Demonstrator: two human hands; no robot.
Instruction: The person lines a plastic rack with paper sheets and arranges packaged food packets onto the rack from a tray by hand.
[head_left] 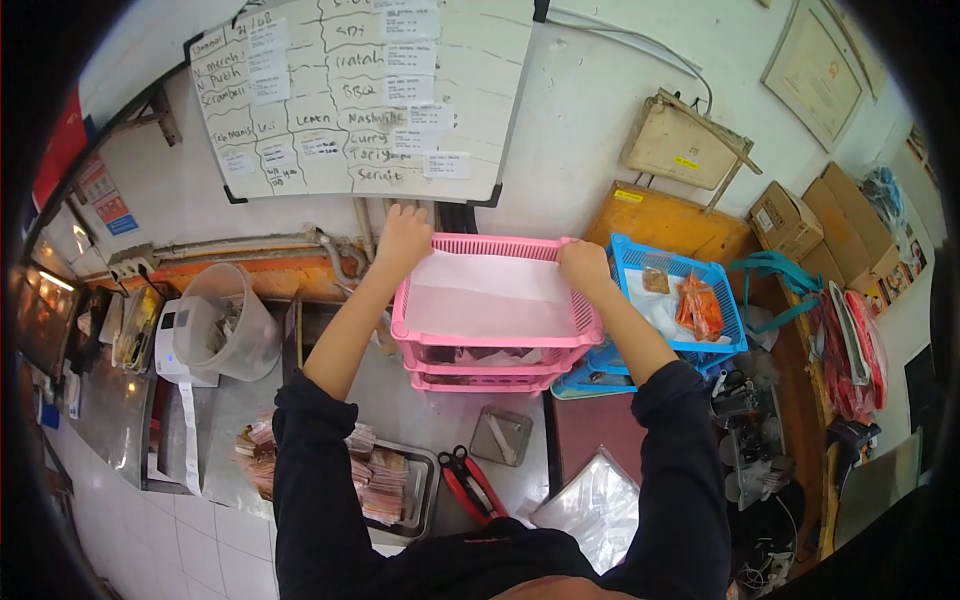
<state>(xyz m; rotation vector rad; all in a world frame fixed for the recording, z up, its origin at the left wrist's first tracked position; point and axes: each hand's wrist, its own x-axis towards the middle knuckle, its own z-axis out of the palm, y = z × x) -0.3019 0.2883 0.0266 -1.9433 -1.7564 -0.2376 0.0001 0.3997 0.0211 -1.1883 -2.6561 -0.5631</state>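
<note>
A pink stacked basket (pixel 480 352) stands at the back of the metal counter, its top tier lined with white paper (pixel 490 295). My left hand (pixel 405 238) is at the far left corner of its rim, fingers bent over the edge. At the far right corner my right hand (pixel 583 266) grips the rim. Dark contents show through the lower tiers. Right beside it is a blue basket (pixel 735 310) holding a bag of orange food (pixel 698 308) and a small brown packet (pixel 656 280).
Nearer me are a metal tray (pixel 430 500) of stacked packets, red-handled scissors (pixel 468 488), a small metal dish (pixel 502 436) and plastic bags (pixel 597 505). A clear bucket (pixel 240 330) and a label printer (pixel 180 345) stand left. A whiteboard (pixel 330 100) hangs above.
</note>
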